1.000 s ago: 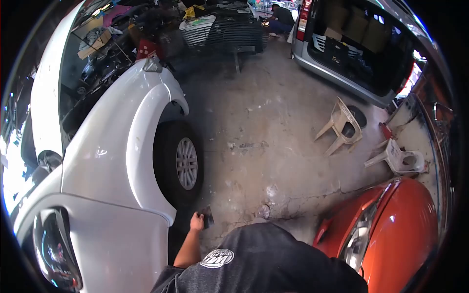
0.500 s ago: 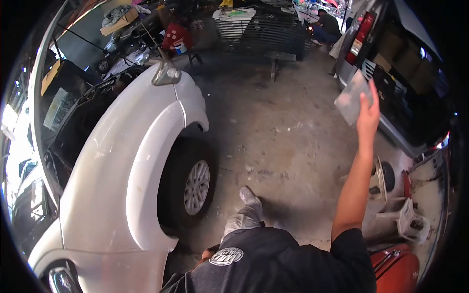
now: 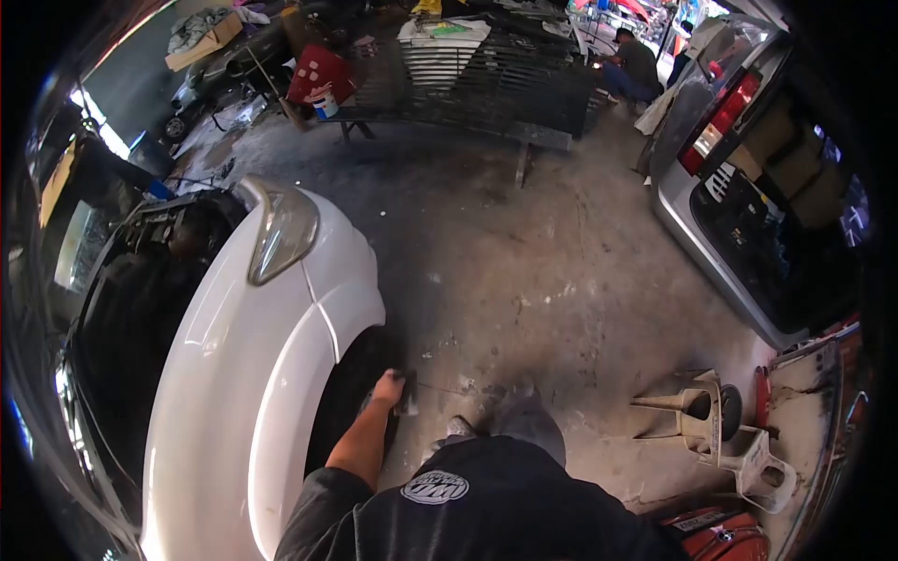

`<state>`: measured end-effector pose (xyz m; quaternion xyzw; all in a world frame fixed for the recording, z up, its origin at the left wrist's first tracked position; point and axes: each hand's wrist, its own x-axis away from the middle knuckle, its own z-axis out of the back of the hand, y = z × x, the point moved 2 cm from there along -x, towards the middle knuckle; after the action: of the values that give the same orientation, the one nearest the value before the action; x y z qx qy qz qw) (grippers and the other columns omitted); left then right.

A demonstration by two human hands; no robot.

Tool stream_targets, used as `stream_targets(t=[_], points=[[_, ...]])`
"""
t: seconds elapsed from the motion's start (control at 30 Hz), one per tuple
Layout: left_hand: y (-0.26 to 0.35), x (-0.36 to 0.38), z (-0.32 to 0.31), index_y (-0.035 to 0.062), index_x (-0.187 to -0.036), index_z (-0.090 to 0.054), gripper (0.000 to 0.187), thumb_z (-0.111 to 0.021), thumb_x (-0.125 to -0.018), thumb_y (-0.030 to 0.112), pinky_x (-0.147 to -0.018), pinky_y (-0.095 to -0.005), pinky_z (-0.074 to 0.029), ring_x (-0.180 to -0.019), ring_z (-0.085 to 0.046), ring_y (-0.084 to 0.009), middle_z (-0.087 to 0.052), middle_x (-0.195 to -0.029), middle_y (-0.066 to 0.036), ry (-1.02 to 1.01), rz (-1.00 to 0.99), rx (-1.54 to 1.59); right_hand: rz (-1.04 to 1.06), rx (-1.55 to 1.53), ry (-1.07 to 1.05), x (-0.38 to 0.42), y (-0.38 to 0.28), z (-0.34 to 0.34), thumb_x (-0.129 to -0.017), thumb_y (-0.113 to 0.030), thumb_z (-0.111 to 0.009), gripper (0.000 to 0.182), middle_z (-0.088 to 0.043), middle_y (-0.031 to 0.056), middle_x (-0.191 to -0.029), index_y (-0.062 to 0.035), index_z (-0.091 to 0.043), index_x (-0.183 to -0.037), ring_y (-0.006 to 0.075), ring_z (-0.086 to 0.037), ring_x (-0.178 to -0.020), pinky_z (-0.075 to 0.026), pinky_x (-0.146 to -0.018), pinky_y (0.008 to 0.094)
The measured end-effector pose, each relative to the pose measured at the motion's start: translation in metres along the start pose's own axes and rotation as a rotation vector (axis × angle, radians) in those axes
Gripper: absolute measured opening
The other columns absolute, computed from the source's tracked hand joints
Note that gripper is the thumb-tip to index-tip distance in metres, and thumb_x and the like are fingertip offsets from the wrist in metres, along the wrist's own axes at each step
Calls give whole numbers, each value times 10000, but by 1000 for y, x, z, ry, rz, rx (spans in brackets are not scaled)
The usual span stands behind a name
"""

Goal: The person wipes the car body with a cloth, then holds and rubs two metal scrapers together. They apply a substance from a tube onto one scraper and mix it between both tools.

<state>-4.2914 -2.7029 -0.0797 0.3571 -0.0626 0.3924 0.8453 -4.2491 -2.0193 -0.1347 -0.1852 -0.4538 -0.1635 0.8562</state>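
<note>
My left hand hangs low beside the front wheel arch of a white car, its fingers curled closed. A dark and greyish thing shows at the fingers, too blurred to name. Behind the hand is the dark tyre, partly covered by the white fender. Farther forward on that car sits the headlight. My right hand is out of sight.
A silver vehicle with an open back stands at the right. Below it are plastic chairs and a red object. A bench stands ahead, with a crouching person beyond.
My right hand, earlier raised at the right with a translucent sheet, has left the view. My left hand has come forward beside the tyre. The view has shifted, and the fender appears closer.
</note>
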Motion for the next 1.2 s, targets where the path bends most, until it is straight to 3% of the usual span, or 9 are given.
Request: stream_targets(t=[0.1, 0.23, 0.3, 0.4, 0.43, 0.5, 0.57, 0.77, 1.2], points=[[74, -73, -19, 29, -1195, -622, 362, -664, -904, 240, -886, -377, -506, -1006, -668, -283, -700, -1105, -130, -79, 98, 672, -50, -59, -10, 4, -31, 15, -938, -310, -522, 354, -688, 237, -1063, -18, -703, -1023, 410, -653, -1020, -505, -899, 489], [199, -105, -36, 13, -1258, -578, 386, -632, -967, 261, -963, -327, -452, -1094, -606, -208, -659, -1184, -101, -174, 8, 767, -32, -28, 11, -60, -74, 67, -937, -318, -527, 359, -687, 241, -1054, -13, -711, -986, 420, -652, -1012, -506, -891, 499], [249, -108, -47, -7, -1334, -505, 460, -617, -977, 261, -1027, -331, -410, -1200, -545, -209, -604, -1287, -118, -184, 202, 882, 15, 43, 39, -111, -101, 112, -936, -322, -530, 363, -687, 243, -1050, -11, -715, -967, 424, -651, -1009, -506, -887, 504], [306, -127, -47, -6, -1378, -460, 500, -606, -984, 264, -1057, -351, -395, -1251, -513, -223, -563, -1352, -123, -363, 297, 1192, 273, 307, 184, -231, -173, 206, -936, -328, -534, 371, -686, 246, -1043, -8, -721, -939, 432, -651, -1003, -506, -882, 512], [331, -132, -35, -5, -1384, -453, 506, -605, -984, 264, -1060, -355, -393, -1254, -512, -224, -560, -1356, -123, -351, 277, 1214, 594, 638, 221, -278, -213, 244, -899, -318, -579, 351, -682, 247, -1047, 0, -703, -979, 419, -649, -1013, -508, -882, 497], [374, -131, -2, -3, -1394, -439, 517, -605, -984, 264, -1067, -362, -388, -1258, -509, -227, -555, -1362, -124, -322, 264, 1249, 478, -207, 456, -222, -372, 336, -806, -186, -596, 258, -690, 188, -932, 2, -695, -952, 330, -667, -869, -518, -779, 440], [379, -156, 4, 46, -1280, -555, 342, -597, -991, 223, -981, -345, -459, -1129, -588, -181, -638, -1220, -76, -280, 267, 1361, 630, -369, 356, -278, -463, 376, -840, -164, -564, 315, -689, 172, -1006, -30, -622, -1119, 304, -664, -913, -526, -778, 414], [413, -204, 66, 108, -1111, -658, 151, -588, -996, 176, -863, -324, -515, -964, -648, -132, -701, -1075, -11, -271, 128, 1500, 769, -900, -294, -124, -756, 397, -879, -91, -558, 322, -650, 71, -1137, -76, -573, -1200, 202, -639, -1002, -541, -776, 362], [443, -440, 192, 1, -1206, -592, 369, -598, -996, 305, -918, -290, -461, -1033, -576, -118, -651, -1118, -44, -469, -180, 972, 822, -838, -778, -106, -1051, 371, -898, -62, -536, 385, -639, 75, -1200, -67, -529, -1283, 207, -637, -1072, -530, -887, 385]])
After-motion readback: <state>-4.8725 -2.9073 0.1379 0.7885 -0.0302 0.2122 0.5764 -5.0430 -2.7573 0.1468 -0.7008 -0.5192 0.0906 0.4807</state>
